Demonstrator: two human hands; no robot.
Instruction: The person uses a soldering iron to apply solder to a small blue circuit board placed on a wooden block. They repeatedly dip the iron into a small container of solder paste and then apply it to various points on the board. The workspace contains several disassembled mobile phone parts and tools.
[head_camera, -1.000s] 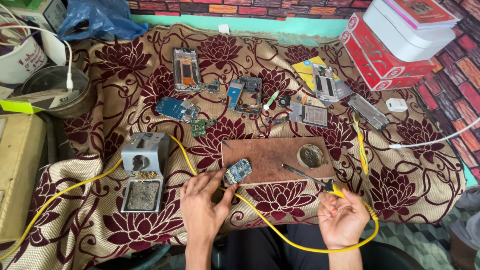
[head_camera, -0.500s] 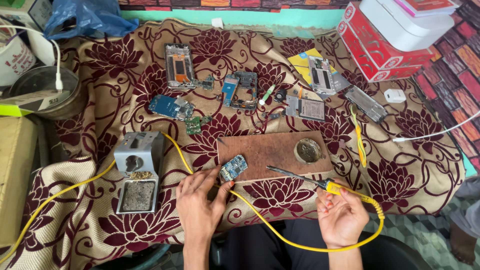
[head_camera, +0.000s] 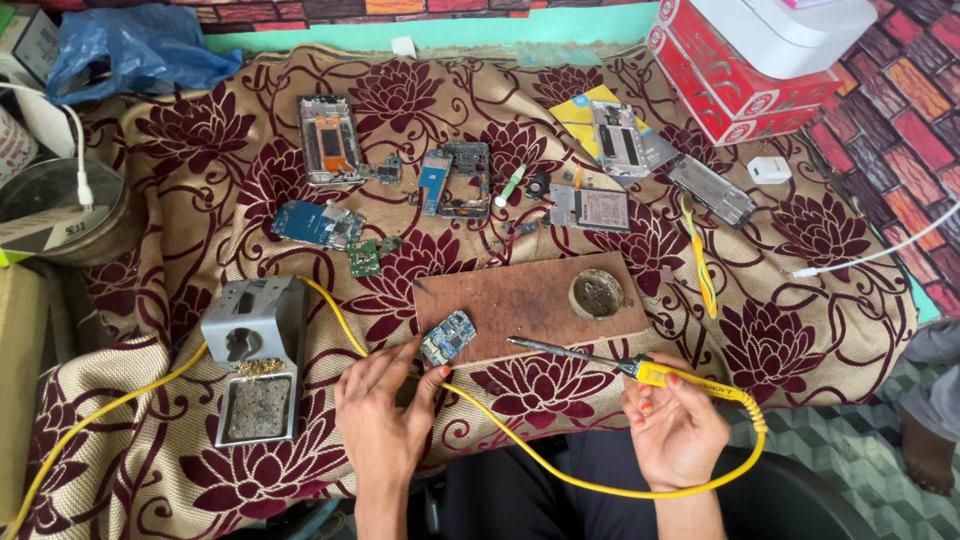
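Fingers of the left hand (head_camera: 385, 420) pinch the board (head_camera: 447, 338) at the plank's (head_camera: 530, 300) 8 o'clock corner, while the right hand (head_camera: 678, 428) closes round the iron (head_camera: 600, 360), best steadied before its tip touches the board.

Counter (head_camera: 800, 340) draped in maroon floral cloth, brown wooden board (head_camera: 520, 300) at the front middle. Left of board: grey soldering stand (head_camera: 252, 355). Behind board: blue circuit boards (head_camera: 318, 224), phone frames (head_camera: 330, 138).
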